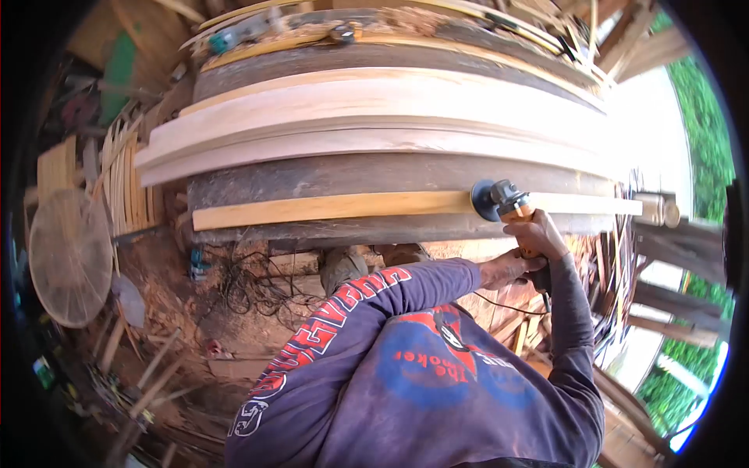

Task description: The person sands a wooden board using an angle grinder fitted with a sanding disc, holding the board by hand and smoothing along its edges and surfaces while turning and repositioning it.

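An angle grinder point(516, 207) with an orange body and a dark round disc point(484, 200) is in both of my hands. My right hand point(540, 235) is closed around its body just behind the head. Lower down, my left hand point(511, 269) wraps the rear part of the tool, its fingers partly hidden. The disc rests on or just over a long narrow wooden strip point(335, 207) lying along the near side of the workbench point(257, 181). A cord point(499, 303) trails away behind my hands.
Wide pale boards point(374, 101) lie stacked across the bench behind the strip. A teal power tool point(222, 41) and shavings point(406, 21) are at the far side. Tangled cables point(242, 285) and sawdust cover the floor. A round mesh fan guard point(70, 257) stands at left.
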The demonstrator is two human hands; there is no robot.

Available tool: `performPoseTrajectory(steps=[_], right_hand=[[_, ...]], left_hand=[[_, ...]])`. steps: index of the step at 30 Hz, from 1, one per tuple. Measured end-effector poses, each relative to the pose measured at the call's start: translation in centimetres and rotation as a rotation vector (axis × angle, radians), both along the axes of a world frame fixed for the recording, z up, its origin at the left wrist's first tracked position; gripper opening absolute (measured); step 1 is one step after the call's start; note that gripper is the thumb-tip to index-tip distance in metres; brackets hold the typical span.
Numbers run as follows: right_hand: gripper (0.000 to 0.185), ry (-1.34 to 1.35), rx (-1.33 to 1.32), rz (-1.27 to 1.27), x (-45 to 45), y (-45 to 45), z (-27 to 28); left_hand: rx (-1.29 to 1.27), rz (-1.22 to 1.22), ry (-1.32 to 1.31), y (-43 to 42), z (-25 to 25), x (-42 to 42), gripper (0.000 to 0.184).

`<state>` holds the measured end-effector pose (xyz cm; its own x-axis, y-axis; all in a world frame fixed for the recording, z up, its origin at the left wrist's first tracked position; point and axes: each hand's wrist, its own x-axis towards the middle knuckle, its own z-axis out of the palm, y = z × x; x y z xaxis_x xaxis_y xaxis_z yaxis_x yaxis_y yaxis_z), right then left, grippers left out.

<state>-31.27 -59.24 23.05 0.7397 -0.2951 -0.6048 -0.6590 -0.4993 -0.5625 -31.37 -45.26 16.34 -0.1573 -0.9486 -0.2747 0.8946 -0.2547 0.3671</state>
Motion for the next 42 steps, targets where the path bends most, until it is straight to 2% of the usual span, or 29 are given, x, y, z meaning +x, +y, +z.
performPoseTrajectory(steps=[2,4,6,7,10,12,13,16,18,19,22,25,29,32,34,36,38,39,40,41,42], right_hand=[[0.028,0.010,0.032,0.126,3.9,2.3,-0.1],[0.028,0.031,0.070,0.265,8.2,6.0,-0.3],[0.023,0.135,0.143,0.220,12.4,11.4,-0.2],[0.025,0.129,0.181,0.296,14.4,14.2,-0.3],[0.036,0.098,0.283,0.428,19.6,21.2,-4.6],[0.038,0.072,0.150,0.607,24.1,29.4,-1.7],[0.034,-0.025,0.106,0.701,25.8,32.3,-2.5],[0.035,0.169,0.252,0.667,31.5,40.6,-3.8],[0.035,0.207,0.242,0.697,34.7,45.1,-5.1],[0.035,0.239,0.239,0.702,36.1,47.0,-5.8],[0.037,0.194,0.253,0.796,39.1,52.4,-6.4],[0.040,0.142,0.192,0.887,41.5,55.1,-8.4],[0.044,0.237,0.191,0.764,40.8,54.7,-6.1],[0.043,0.296,0.180,0.704,38.4,48.5,-6.3],[0.037,0.305,0.146,0.601,35.1,42.7,-5.6],[0.031,0.333,0.293,0.467,30.9,36.5,-4.2],[0.029,0.308,0.236,0.344,27.2,31.3,-1.5],[0.027,0.292,0.175,0.261,24.4,28.4,-0.4],[0.024,0.275,0.166,0.189,21.8,24.3,-0.8],[0.025,0.284,0.145,0.153,20.2,20.3,0.0],[0.027,0.274,0.129,0.063,15.9,13.4,1.2]], left_hand=[[0.018,0.106,0.093,2.6,0.7,2.3,0.053],[0.004,0.212,0.134,5.7,0.4,4.4,0.046],[0.000,0.327,0.160,9.4,-0.2,6.6,0.046],[-0.009,0.368,0.152,11.5,-0.7,7.9,0.046],[-0.072,0.525,0.090,19.4,-1.0,11.9,0.051],[0.195,0.687,-0.011,24.8,-1.4,14.3,0.054],[0.186,0.735,-0.021,27.5,-1.7,15.6,0.054],[0.188,0.930,-0.124,34.2,-3.5,19.1,0.056],[0.318,1.034,-0.143,37.7,-4.4,21.4,0.056],[0.305,1.118,-0.141,39.4,-4.1,22.2,0.055],[0.369,1.267,-0.074,43.2,-3.6,24.7,0.055],[0.360,1.284,-0.048,46.6,-3.1,26.2,0.060],[0.316,1.243,-0.048,45.7,-3.2,26.0,0.068],[0.256,1.147,-0.052,41.5,-2.9,23.9,0.070],[0.134,0.861,-0.075,38.1,-3.0,21.9,0.069],[0.080,0.677,-0.149,34.8,-4.0,19.3,0.068],[0.070,0.390,-0.936,30.5,-6.8,15.9,0.073],[-0.040,0.163,-0.962,31.6,-2.9,17.2,0.076],[-0.093,0.060,-1.075,30.2,-3.7,16.2,0.068],[-0.113,-0.042,-1.061,28.8,-4.2,15.3,0.063],[-0.150,-0.120,-0.911,27.4,-0.8,16.2,0.056]])
